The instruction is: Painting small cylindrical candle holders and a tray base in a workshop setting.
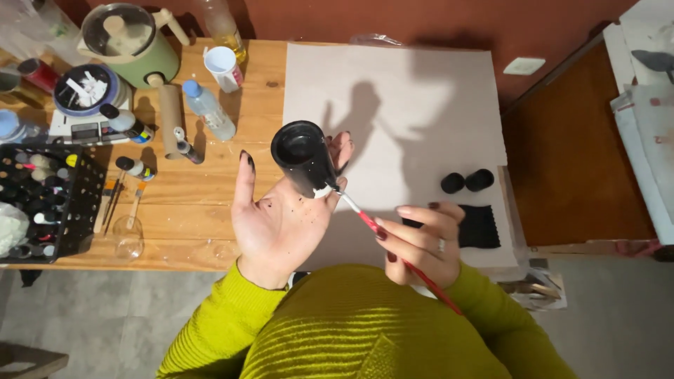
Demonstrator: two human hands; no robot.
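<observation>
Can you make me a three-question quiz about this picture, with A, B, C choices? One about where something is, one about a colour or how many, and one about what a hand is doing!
1. Where do the two small black caps lie?
A. on the grey paper sheet
B. in the black crate
C. on the floor

2. What colour is the handle of the paintbrush?
A. blue
B. red
C. green

3. What is the left hand doing?
A. lying flat on the table
B. holding a bottle
C. holding up a black tube

Answers:
1 A: both caps rest on the grey sheet, right of the hands.
2 B: the handle in the right hand is red.
3 C: the tube is propped on its fingers, open end up.
</observation>
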